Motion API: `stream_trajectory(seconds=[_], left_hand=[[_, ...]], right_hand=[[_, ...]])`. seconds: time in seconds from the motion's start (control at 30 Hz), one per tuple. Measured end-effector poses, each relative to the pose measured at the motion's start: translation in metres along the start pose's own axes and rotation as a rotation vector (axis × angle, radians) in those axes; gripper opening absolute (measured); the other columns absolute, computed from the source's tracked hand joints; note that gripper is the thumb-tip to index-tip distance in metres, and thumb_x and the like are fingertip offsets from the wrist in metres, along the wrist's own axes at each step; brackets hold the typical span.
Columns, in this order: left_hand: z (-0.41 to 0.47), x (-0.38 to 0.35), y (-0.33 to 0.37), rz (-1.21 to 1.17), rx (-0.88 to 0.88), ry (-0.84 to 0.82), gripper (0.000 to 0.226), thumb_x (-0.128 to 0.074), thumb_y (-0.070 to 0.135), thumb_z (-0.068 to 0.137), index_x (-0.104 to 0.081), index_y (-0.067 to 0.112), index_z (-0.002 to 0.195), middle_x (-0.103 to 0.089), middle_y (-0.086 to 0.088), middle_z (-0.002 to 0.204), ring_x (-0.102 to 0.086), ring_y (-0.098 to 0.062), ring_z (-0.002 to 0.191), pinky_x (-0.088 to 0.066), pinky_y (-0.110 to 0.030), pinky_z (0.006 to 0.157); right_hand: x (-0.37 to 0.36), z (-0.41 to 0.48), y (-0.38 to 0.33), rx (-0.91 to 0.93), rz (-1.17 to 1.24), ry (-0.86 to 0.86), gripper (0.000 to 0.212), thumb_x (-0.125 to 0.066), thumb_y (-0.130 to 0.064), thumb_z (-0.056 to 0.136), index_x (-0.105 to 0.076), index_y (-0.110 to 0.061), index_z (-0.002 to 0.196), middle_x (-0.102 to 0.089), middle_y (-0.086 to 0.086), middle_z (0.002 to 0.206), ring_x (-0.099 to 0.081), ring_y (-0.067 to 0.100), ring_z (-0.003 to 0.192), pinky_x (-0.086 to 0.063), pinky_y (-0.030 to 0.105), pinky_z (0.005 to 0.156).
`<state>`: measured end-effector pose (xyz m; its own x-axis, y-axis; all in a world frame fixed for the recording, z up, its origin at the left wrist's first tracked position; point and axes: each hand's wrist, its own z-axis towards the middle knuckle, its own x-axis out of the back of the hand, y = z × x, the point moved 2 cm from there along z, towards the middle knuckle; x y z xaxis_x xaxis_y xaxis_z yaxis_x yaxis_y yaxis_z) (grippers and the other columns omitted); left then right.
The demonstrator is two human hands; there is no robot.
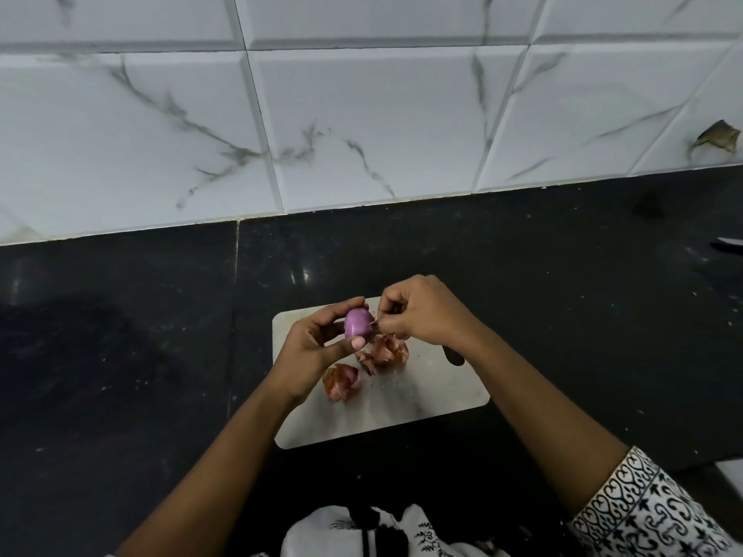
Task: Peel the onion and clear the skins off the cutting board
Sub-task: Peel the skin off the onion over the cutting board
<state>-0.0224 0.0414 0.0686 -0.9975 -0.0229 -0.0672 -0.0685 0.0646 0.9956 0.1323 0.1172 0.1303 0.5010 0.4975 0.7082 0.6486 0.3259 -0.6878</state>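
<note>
A small purple onion [357, 322], mostly bare of skin, is held above the white cutting board [434, 400] by my left hand [317, 344], thumb and fingers around it. My right hand [422, 311] pinches a thin strip of skin at the onion's right side. Two clumps of dry brown skins lie on the board below the hands, one clump of skins [388, 351] near the middle and another skin piece [341, 380] toward the left.
The board lies on a black stone counter [120, 355] that meets a white marble-look tiled wall [362, 114]. A dark knife handle [454, 355] shows under my right wrist. Another blade-like object [727, 245] lies at the far right edge.
</note>
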Motion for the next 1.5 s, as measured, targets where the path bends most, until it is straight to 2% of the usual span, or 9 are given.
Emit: stream_trajectory(seconds=[0.17,0.27,0.37,0.53,0.77,1.0,1.27,1.4,1.5], left_hand=[[0.001,0.002,-0.001,-0.084,0.030,0.020,0.051,-0.069,0.012,0.069,-0.060,0.017,0.119,-0.065,-0.002,0.118,-0.063,-0.019,0.109,-0.053,-0.031,0.090],[0.001,0.001,-0.004,-0.121,0.032,0.020,0.051,-0.069,0.010,0.070,-0.061,0.013,0.120,-0.066,-0.005,0.117,-0.064,-0.022,0.109,-0.053,-0.033,0.090],[0.002,0.000,-0.006,-0.124,0.030,0.021,0.051,-0.069,0.009,0.071,-0.060,0.012,0.122,-0.066,-0.007,0.118,-0.063,-0.024,0.110,-0.053,-0.034,0.090],[0.004,0.005,-0.009,-0.074,0.019,-0.026,0.049,-0.072,0.011,0.071,-0.063,0.018,0.118,-0.065,-0.005,0.122,-0.060,-0.028,0.114,-0.049,-0.045,0.097],[0.004,0.002,-0.009,-0.132,0.006,-0.036,0.045,-0.070,0.006,0.072,-0.066,0.025,0.113,-0.063,-0.004,0.122,-0.056,-0.029,0.118,-0.048,-0.043,0.098],[0.004,0.002,-0.009,-0.247,-0.032,-0.083,0.051,-0.076,0.012,0.069,-0.064,0.023,0.118,-0.059,-0.008,0.129,-0.057,-0.029,0.118,-0.050,-0.035,0.094],[0.005,-0.001,-0.010,-0.392,-0.113,-0.072,0.058,-0.085,0.021,0.063,-0.063,0.016,0.116,-0.061,-0.006,0.123,-0.059,-0.022,0.111,-0.050,-0.030,0.091],[0.003,0.001,-0.010,-0.396,-0.106,-0.048,0.062,-0.086,0.024,0.063,-0.058,0.013,0.117,-0.057,-0.008,0.130,-0.057,-0.025,0.116,-0.050,-0.033,0.092],[0.003,0.000,-0.007,-0.368,-0.026,-0.007,0.061,-0.078,0.037,0.071,-0.055,0.016,0.123,-0.058,-0.007,0.131,-0.059,-0.026,0.115,-0.052,-0.036,0.089]], right_hand=[[0.002,-0.003,0.006,-0.028,0.145,0.003,0.006,-0.068,-0.018,0.082,-0.072,-0.018,0.087,-0.070,-0.007,0.081,-0.067,0.006,0.075,-0.058,0.028,0.072],[0.003,-0.010,-0.002,0.073,-0.030,0.034,0.021,-0.071,-0.026,0.080,-0.071,-0.020,0.100,-0.070,-0.006,0.092,-0.063,0.005,0.081,-0.050,0.016,0.072],[0.002,-0.012,-0.009,0.166,-0.226,0.045,0.020,-0.068,-0.023,0.082,-0.071,-0.017,0.101,-0.072,-0.001,0.091,-0.062,0.006,0.081,-0.048,0.019,0.076],[0.006,-0.012,-0.009,0.212,-0.265,-0.002,0.017,-0.065,-0.021,0.085,-0.072,-0.016,0.100,-0.072,-0.001,0.089,-0.064,0.007,0.077,-0.050,0.020,0.075],[0.001,-0.004,0.007,0.061,0.097,0.052,0.005,-0.070,-0.016,0.081,-0.073,-0.014,0.085,-0.070,-0.004,0.075,-0.067,0.006,0.067,-0.058,0.023,0.064],[-0.007,-0.007,0.007,-0.173,0.634,0.009,0.015,-0.067,-0.010,0.082,-0.067,0.004,0.087,-0.067,0.010,0.071,-0.066,0.011,0.058,-0.052,0.016,0.053],[-0.031,-0.006,0.007,-0.417,1.206,0.067,0.010,-0.059,-0.006,0.088,-0.067,-0.001,0.083,-0.066,0.007,0.062,-0.063,0.008,0.052,-0.054,0.018,0.049],[-0.032,-0.008,0.007,-0.319,1.189,0.081,0.008,-0.061,-0.008,0.087,-0.067,-0.002,0.087,-0.067,0.004,0.067,-0.064,0.010,0.060,-0.055,0.020,0.054],[-0.023,-0.009,0.005,-0.160,0.893,0.102,0.010,-0.062,-0.011,0.087,-0.066,-0.003,0.091,-0.067,0.004,0.077,-0.066,0.008,0.065,-0.057,0.022,0.061]])
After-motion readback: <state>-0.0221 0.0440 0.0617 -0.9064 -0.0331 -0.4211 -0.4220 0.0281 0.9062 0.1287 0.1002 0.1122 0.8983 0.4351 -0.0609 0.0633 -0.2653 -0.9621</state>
